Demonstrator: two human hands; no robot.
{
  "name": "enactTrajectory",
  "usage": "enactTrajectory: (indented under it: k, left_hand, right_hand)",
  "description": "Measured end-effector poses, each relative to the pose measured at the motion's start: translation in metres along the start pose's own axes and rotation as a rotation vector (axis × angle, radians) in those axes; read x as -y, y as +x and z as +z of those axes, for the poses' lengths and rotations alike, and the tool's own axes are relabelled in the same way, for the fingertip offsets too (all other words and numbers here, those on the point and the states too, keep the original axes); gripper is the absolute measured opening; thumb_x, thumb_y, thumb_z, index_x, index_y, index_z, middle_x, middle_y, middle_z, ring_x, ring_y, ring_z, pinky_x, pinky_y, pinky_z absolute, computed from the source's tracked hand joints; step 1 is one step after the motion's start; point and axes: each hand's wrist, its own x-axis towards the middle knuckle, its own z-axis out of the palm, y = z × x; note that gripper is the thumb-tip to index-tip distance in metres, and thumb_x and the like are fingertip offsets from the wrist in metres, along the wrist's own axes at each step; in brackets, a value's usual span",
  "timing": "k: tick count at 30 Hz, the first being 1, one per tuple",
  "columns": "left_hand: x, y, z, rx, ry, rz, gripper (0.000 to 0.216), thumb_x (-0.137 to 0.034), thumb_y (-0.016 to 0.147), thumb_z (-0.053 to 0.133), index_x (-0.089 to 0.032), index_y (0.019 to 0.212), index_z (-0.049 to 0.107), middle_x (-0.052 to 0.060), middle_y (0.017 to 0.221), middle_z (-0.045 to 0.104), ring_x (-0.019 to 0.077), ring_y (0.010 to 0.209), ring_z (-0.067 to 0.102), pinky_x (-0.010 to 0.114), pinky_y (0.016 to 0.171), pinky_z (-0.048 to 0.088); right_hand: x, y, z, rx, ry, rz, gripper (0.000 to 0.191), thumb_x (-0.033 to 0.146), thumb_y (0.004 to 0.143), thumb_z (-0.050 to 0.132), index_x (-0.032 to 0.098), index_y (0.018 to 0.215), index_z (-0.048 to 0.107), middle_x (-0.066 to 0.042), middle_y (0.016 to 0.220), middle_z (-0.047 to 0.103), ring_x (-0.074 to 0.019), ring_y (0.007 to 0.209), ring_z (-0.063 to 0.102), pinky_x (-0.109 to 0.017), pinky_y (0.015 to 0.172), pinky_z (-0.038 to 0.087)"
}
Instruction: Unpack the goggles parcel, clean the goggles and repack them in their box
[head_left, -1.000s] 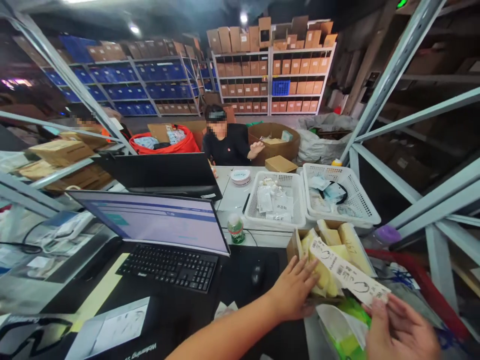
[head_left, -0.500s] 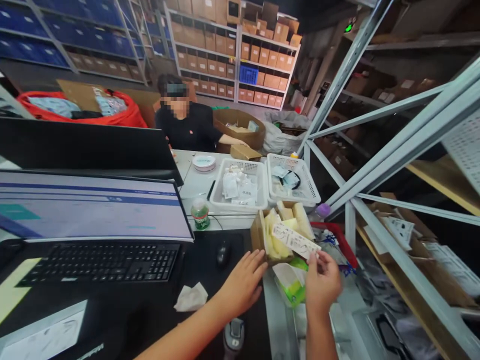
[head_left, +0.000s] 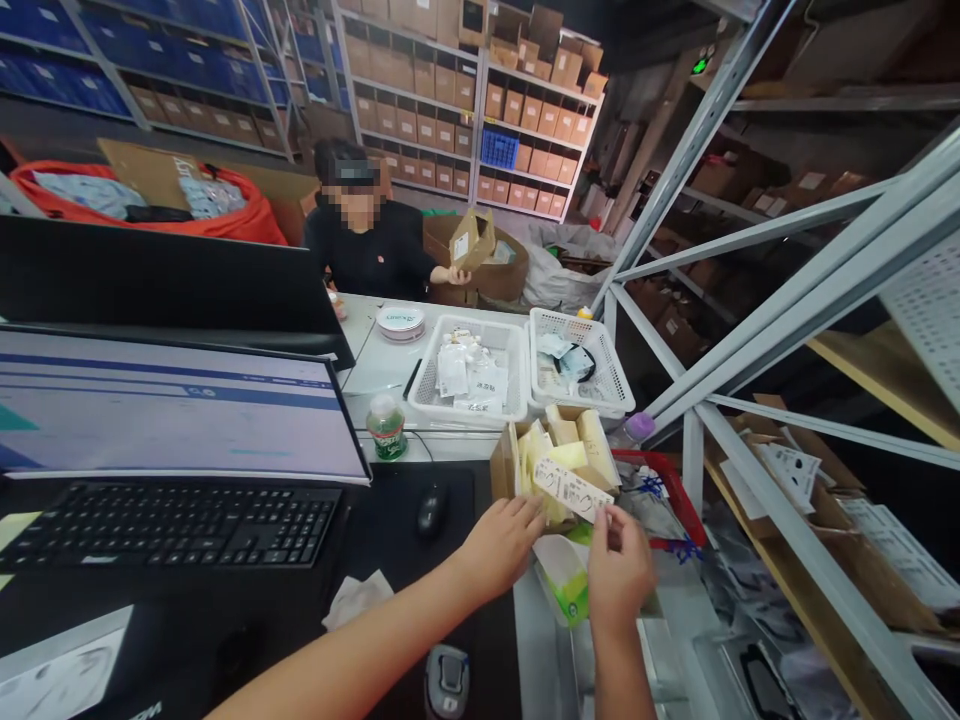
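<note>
A white strip of printed labels (head_left: 574, 489) is pinched at its right end between the thumb and fingers of my right hand (head_left: 621, 565). The strip slants over a cardboard box (head_left: 504, 462) filled with yellow and cream paper pieces. My left hand (head_left: 501, 545) is stretched out palm down, its fingertips by the front of that box, close to the strip's left side. Whether those fingertips touch the strip, I cannot tell. Under my right hand stands a green tissue pack (head_left: 568, 585).
Behind the box stand two white baskets (head_left: 517, 395) (head_left: 624, 398) of small packets. A red tray (head_left: 694, 515) lies to the right. Leftward are a mouse (head_left: 430, 510), keyboard (head_left: 187, 525), monitor (head_left: 165, 400) and green-labelled bottle (head_left: 387, 425). A scanner (head_left: 448, 680) lies in front; a co-worker (head_left: 375, 255) faces me.
My left hand has moved closer to the label strip, and my right hand with the strip has shifted slightly left in view. The co-worker has lifted a small carton.
</note>
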Motion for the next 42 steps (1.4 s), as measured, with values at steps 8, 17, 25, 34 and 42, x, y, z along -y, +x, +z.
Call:
enactTrajectory:
  k: [8, 17, 25, 34, 42]
  left_hand:
    - [-0.002, 0.026, 0.001, 0.022, 0.078, -0.006, 0.045, -0.029, 0.091, 0.060, -0.005, 0.130, 0.056, 0.020, 0.144, 0.057, 0.0312, 0.121, 0.056, 0.042, 0.094, 0.045]
    - [0.004, 0.020, 0.013, -0.032, 0.117, 0.028, 0.029, -0.032, 0.094, 0.057, -0.011, 0.113, 0.060, 0.012, 0.111, 0.066, 0.0264, 0.104, 0.058, 0.038, 0.082, 0.044]
    - [0.009, 0.012, 0.020, -0.072, 0.067, 0.014, 0.025, -0.031, 0.092, 0.059, -0.011, 0.106, 0.064, 0.011, 0.104, 0.064, 0.0247, 0.101, 0.058, 0.035, 0.088, 0.049]
    - [0.009, 0.005, 0.010, -0.073, -0.053, 0.007, 0.045, -0.041, 0.096, 0.051, -0.013, 0.132, 0.056, 0.018, 0.118, 0.065, 0.0314, 0.116, 0.059, 0.043, 0.100, 0.051]
    - [-0.021, -0.091, -0.005, -0.232, -0.490, -0.211, 0.056, -0.023, 0.083, 0.066, -0.021, 0.136, 0.051, 0.017, 0.153, 0.046, 0.0295, 0.139, 0.047, 0.043, 0.116, 0.043]
  right_hand:
    - [-0.005, -0.008, 0.002, 0.072, -0.042, -0.282, 0.021, 0.025, 0.101, 0.055, 0.013, 0.094, 0.071, -0.008, 0.087, 0.077, -0.0155, 0.078, 0.071, -0.024, 0.075, 0.051]
    - [-0.024, 0.001, 0.053, 0.493, -0.028, -0.082, 0.052, 0.050, 0.103, 0.033, 0.019, 0.089, 0.073, -0.009, 0.088, 0.078, -0.0224, 0.070, 0.069, -0.032, 0.060, 0.044]
    - [0.007, 0.024, 0.054, 0.509, -0.179, -0.012, 0.021, 0.038, 0.091, 0.055, 0.023, 0.086, 0.069, -0.006, 0.090, 0.077, -0.0218, 0.068, 0.062, -0.031, 0.054, 0.031]
    - [-0.011, 0.023, 0.057, 0.639, -0.005, 0.197, 0.038, 0.062, 0.079, 0.061, 0.025, 0.079, 0.070, -0.007, 0.080, 0.076, -0.0261, 0.065, 0.065, -0.032, 0.055, 0.038]
    - [0.022, 0.034, -0.027, 0.014, 0.240, 0.523, 0.048, 0.061, 0.079, 0.070, 0.017, 0.100, 0.073, -0.016, 0.092, 0.074, -0.0316, 0.085, 0.070, -0.042, 0.075, 0.056]
